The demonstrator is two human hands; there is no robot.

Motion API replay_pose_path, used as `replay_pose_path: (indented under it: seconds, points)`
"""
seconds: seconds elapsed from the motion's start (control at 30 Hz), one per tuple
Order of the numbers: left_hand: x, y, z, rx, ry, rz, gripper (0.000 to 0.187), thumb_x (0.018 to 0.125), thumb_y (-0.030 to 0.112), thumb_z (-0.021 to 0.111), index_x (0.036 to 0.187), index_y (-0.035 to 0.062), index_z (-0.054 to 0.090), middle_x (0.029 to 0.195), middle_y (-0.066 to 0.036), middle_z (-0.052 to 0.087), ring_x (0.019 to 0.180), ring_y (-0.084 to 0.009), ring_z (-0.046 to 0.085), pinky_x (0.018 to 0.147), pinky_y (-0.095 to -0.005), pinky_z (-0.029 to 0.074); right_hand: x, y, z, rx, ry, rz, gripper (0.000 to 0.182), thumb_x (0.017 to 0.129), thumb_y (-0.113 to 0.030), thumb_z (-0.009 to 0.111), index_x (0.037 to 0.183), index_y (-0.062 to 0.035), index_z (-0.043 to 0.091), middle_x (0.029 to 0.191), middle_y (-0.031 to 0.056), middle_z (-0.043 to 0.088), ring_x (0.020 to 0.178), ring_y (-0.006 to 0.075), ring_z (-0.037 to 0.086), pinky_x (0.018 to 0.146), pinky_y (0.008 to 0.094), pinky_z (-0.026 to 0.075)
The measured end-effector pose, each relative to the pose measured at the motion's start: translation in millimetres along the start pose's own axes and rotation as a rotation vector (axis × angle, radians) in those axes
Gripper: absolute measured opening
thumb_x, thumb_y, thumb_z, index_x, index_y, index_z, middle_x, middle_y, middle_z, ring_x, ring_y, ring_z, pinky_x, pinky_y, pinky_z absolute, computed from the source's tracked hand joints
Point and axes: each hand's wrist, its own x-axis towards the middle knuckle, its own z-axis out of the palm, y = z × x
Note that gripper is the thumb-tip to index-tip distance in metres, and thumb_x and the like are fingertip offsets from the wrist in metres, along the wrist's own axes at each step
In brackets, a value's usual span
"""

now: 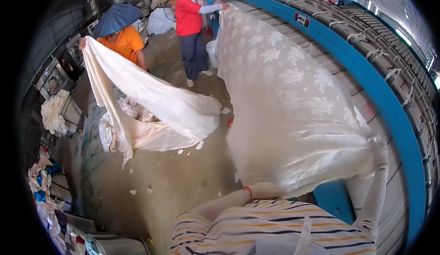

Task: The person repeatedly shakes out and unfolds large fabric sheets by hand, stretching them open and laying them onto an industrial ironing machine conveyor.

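A large white cloth with a flower pattern (pixel 284 94) is stretched out ahead of me, partly lying over the slatted bed of a blue machine. My right hand (pixel 378 146), in a pale glove or sleeve, grips its near right corner, where the fabric gathers into folds. At the near left edge, my left hand (pixel 265 191), gloved and with a red band at the wrist, is closed on the cloth; its fingertips are partly hidden. A person in a red shirt (pixel 189 19) holds the far end with outstretched hands.
To the left, a person in an orange shirt and dark blue hat (pixel 118 19) holds up a cream cloth (pixel 156 85) trailing onto a floor heap. The blue machine frame (pixel 366 71) curves along my right. Bins of laundry (pixel 57 113) stand at far left. Scraps litter the floor.
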Motion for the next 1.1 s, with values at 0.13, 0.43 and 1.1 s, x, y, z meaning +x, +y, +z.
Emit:
replay_pose_path:
  seconds: [0.13, 0.43, 1.1]
  points:
    - [-64.5, 40.3, -56.6, -0.716, 0.319, -0.183, 0.026, 0.094, 0.025, 0.048, 0.098, 0.0119, 0.070, 0.092, -0.005, 0.063, 0.074, -0.0148, 0.057, 0.072, -0.0307, 0.048, 88.9, 57.8, -2.8, -0.616, 0.096, -0.320, 0.035, 0.083, -0.023, 0.061, 0.114, -0.0081, 0.063, 0.110, 0.0159, 0.065, 0.101, 0.0311, 0.062, 0.087, 0.0393, 0.048]
    - [-160.5, -115.9, 4.6, -1.403, 1.592, -0.545, 0.019, 0.088, 0.023, 0.058, 0.094, 0.0054, 0.062, 0.066, -0.007, 0.055, 0.048, -0.0189, 0.052, 0.042, -0.0341, 0.044, 70.0, -9.9, 37.8, -1.248, 0.099, -0.527, 0.058, 0.088, -0.037, 0.057, 0.141, -0.0206, 0.039, 0.145, 0.0160, 0.036, 0.126, 0.0377, 0.044, 0.099, 0.0448, 0.041]
    - [-368.9, -154.5, -259.2, 0.214, 2.350, -1.033, 0.091, 0.071, 0.038, 0.079, 0.135, -0.0093, 0.035, 0.132, -0.027, 0.048, 0.124, -0.0354, 0.048, 0.103, -0.0405, 0.039, -11.8, -100.5, 328.3, -0.236, -0.377, -0.796, 0.038, 0.081, -0.013, 0.064, 0.117, -0.0044, 0.059, 0.115, 0.0112, 0.063, 0.111, 0.0259, 0.058, 0.099, 0.0365, 0.042]
